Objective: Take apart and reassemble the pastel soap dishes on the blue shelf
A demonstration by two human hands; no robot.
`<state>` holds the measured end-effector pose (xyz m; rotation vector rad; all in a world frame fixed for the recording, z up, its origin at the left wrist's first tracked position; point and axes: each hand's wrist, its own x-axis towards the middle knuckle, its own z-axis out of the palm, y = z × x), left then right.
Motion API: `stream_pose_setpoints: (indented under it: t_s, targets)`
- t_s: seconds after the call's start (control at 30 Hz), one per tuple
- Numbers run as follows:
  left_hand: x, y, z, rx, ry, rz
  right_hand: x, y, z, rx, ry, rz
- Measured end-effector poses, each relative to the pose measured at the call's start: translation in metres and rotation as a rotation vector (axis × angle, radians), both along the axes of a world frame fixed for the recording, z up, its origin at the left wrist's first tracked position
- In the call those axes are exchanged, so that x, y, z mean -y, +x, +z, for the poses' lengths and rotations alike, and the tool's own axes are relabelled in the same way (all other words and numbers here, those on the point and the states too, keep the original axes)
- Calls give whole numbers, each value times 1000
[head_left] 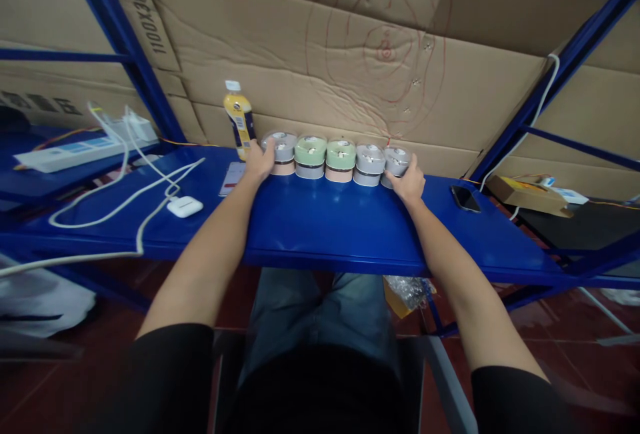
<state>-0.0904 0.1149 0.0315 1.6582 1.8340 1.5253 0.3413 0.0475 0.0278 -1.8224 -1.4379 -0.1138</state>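
Note:
Several small round boxes stand in a row on the blue shelf top, stacked two high. Their upper halves are grey or green with shiny tops; some lower ones are pinkish. At the left end, my left hand (pixel 261 159) grips the stack with the grey box (pixel 283 146) on top, thumb in front. My right hand (pixel 409 182) grips the grey box stack (pixel 398 161) at the right end, its thumb across the front. Between them are green boxes (pixel 311 151) and another grey box (pixel 370 159). Fingers behind the end stacks are partly hidden.
Left of the row stand a yellow drink bottle (pixel 239 117) and a phone-like flat item (pixel 232 178). A white earbud case (pixel 185 207), cables and a power strip (pixel 85 151) lie further left. A dark phone (pixel 465 199) lies right. Cardboard (pixel 250 41) walls the back.

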Motion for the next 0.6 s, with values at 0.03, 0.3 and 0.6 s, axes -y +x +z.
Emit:
stream_pose_setpoints:
  t_s: [0.03, 0.3, 0.6]
  targets:
    - [0, 1, 0, 27, -17, 26, 0, 0, 0, 6, -2, 1]
    - [3, 7, 5, -15, 205, 62, -1, 3, 3, -55, 50, -53]
    - [52, 67, 22, -183, 541, -447, 10, 17, 41, -301, 431, 216]
